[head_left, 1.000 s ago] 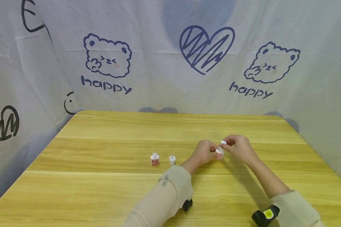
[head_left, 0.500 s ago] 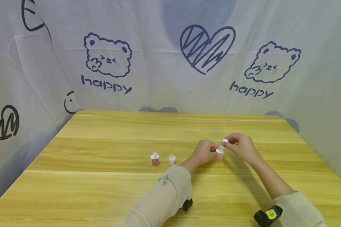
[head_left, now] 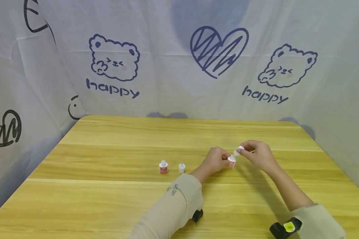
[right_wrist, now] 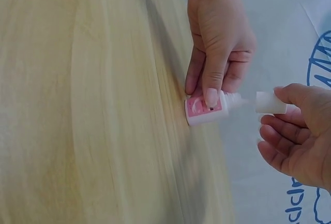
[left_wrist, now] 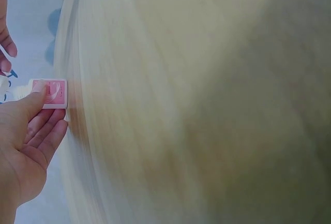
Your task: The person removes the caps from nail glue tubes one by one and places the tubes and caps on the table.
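My left hand (head_left: 216,160) grips a small white bottle (right_wrist: 207,108) with a pink label, thumb across the label. The bottle's pale nozzle shows bare in the right wrist view. Between thumb and fingers, my right hand (head_left: 258,155) pinches a white cap (right_wrist: 270,103), held just off the nozzle's tip. To the left on the table stand a second bottle (head_left: 163,167) with a red-pink label and a white cap with a thin spike (head_left: 181,168) pointing up. In the left wrist view only part of the right hand (left_wrist: 5,38) shows.
Both hands work above a wood-grain table (head_left: 107,199). A pale cloth (head_left: 167,73) printed with bears and hearts hangs behind and beside it. A black strap device (head_left: 285,228) sits at the right wrist.
The right hand has drawn the white cap up and to the right, away from the bottle's nozzle. The left hand and its bottle have stayed nearly still.
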Motion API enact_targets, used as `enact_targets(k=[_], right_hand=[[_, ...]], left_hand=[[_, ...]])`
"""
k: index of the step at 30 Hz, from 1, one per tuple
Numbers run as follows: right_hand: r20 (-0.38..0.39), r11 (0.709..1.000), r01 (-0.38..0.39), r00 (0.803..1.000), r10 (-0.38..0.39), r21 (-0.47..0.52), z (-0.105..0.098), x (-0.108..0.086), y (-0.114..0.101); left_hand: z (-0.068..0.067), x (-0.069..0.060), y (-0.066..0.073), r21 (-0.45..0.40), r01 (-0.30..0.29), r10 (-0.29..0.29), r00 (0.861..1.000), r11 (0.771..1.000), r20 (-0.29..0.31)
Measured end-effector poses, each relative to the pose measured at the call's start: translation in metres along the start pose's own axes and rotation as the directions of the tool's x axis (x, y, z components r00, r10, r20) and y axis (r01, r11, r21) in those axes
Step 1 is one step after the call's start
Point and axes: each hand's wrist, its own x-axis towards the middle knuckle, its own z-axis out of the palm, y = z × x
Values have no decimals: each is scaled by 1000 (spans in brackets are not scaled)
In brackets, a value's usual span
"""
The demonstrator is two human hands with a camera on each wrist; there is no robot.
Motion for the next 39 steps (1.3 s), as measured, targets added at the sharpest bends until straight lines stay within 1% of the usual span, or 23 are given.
enact_targets(k=[4,14,21,26,32,34,39], right_hand=[[3,999,-26,1000,26,23,-3,-2,1],[37,997,-47,998,45,66,-8,-5,10],[65,999,-22,998,19,49,-10,-5,14],[108,1000,-18,994,16,13,-13,-6,15],[183,999,32,983,-29,-14,-11,-5,18],[208,999,36,978,-32,-16,-9,-5,21],[235,998,58,970,-53,-13,-4,-6,24]], left_hand=[[0,-1,1,-2,6,-6,1000,1000,1],[1,1,0,-3,-4,4,1000,1000,-1],[-1,-1,1,18,-2,2,1000,1000,1],[0,0,1,22,-11,11,1000,1000,1],[-1,0,1,33,-22,22,1000,999,-2],[-1,-1,2,30,-27,28,1000,999,-6],[-1,-2,2,18,-27,27,1000,999,-11]])
